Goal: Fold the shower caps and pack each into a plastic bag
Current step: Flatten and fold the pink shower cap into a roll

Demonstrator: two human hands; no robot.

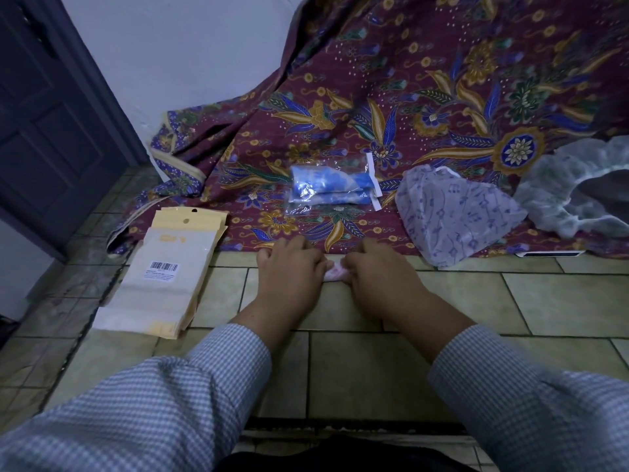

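We press a small pink-and-white shower cap (334, 271) flat on the tiled floor (442, 301), right at the near edge of the batik cloth (425, 97).

Our left hand (289, 264) and right hand (377, 270) both curl over the ends of that folded cap, fingers bent down onto it so only a sliver shows between them (how tightly they pinch it we cannot tell). Just beyond, on the cloth, lies a packed bag (332, 187) with a blue cap inside. Toward the cloth's right edge sits a white cap with purple print (452, 216), partly hanging onto the tiles, and past it a crumpled pale cap (571, 195). A stack of empty plastic bags (163, 277) lies on the floor beside the cloth's left corner.
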